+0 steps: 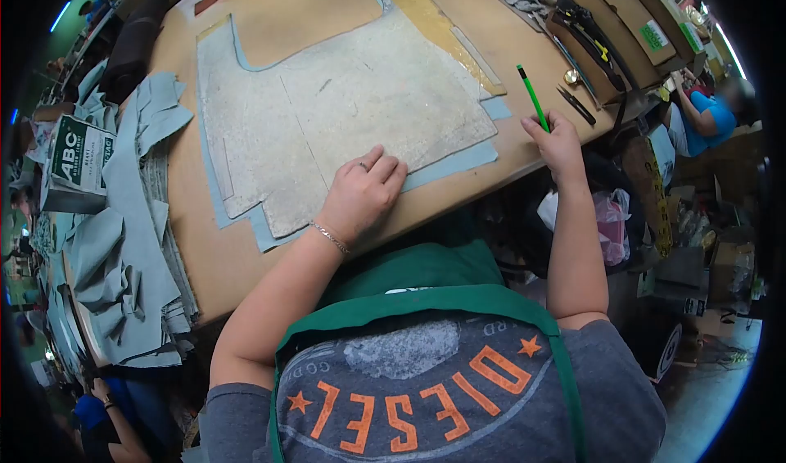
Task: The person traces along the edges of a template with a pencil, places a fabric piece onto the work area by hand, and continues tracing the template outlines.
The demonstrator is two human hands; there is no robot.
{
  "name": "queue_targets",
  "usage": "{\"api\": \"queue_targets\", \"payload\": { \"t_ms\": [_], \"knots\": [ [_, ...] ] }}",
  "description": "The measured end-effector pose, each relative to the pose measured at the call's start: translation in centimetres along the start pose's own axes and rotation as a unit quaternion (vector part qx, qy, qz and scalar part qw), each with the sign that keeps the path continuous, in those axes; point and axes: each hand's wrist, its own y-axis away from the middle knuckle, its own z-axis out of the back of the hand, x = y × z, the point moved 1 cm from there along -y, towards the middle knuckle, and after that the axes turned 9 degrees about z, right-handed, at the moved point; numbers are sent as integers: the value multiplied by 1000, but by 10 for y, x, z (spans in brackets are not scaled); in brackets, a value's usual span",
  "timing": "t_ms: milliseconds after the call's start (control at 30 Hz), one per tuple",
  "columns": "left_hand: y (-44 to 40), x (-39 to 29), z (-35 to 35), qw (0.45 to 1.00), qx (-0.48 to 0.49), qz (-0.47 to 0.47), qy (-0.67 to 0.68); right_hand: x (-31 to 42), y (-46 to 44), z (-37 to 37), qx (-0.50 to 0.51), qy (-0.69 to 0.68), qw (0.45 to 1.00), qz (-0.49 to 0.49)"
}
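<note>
A large pale, worn pattern piece with a cut-out along its far side lies on the table. Light blue sheet material shows from under its edges. My left hand rests on the pattern's near edge, fingers slightly bent and holding nothing. Off the table's near right edge, my right hand is raised and closed round a green pencil. The pencil's dark end points up and away; its other end is hidden in my fingers.
The tan table bears blue-grey scraps and a white-and-green box at left. A dark roll lies far left. Small pliers-like tools and cardboard boxes are at right. Another person sits beyond.
</note>
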Motion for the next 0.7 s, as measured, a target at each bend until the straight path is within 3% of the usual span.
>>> {"api": "queue_targets", "payload": {
  "t_ms": [33, 133, 167, 200, 233, 367, 567, 700],
  "knots": [
    [1, 2, 2, 1000, -5, 4, 5, -2, -9, -1, -8, 30, 999, 29],
    [13, 11, 31, 983, 22, 136, 124, -12, -49, -20, -5, 89, 990, 106],
    [22, 26, 41, 976, -31, 185, 112, -17, -64, -27, 5, 125, 985, 121],
    [34, 47, 49, 964, -85, 232, 98, -5, -70, -34, 32, 99, 993, 62],
    [48, 67, 59, 948, -139, 274, 83, -15, -84, -40, 33, 140, 981, 133],
    [103, 123, 77, 881, -168, 442, -19, -24, -110, -54, 93, 103, 986, 88],
    [114, 118, 61, 864, -127, 477, -98, 7, -116, -34, 181, -88, 978, -60],
    [115, 126, 57, 858, -128, 488, -97, 15, -111, -26, 157, -126, 979, -45]
  ]
}}
